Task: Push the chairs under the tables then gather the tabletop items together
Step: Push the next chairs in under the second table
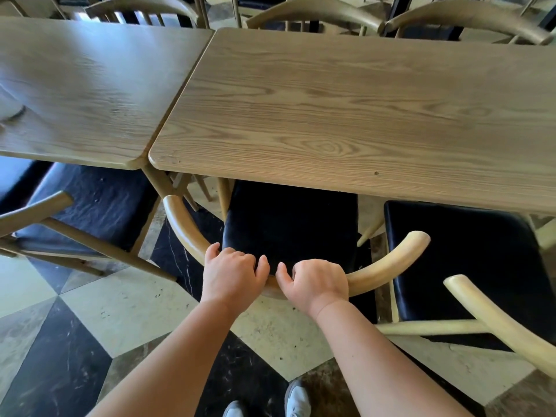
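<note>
A wooden chair [388, 266] with a curved backrest and a black seat stands in front of me, its seat partly under the right table [346, 115]. My left hand [231, 273] and my right hand [316, 282] sit side by side on the middle of the backrest, fingers curled over the rail. A second table [84, 85] butts against the first on the left. At the far left edge of that table a blurred pale item [10, 111] is partly in view.
Another black-seated chair [469, 266] stands to the right and one [87, 212] to the left, both partly under the tables. More chair backs [316, 13] line the far side. The floor has black and cream diamond tiles [126, 311]. My shoes [296, 400] show at the bottom.
</note>
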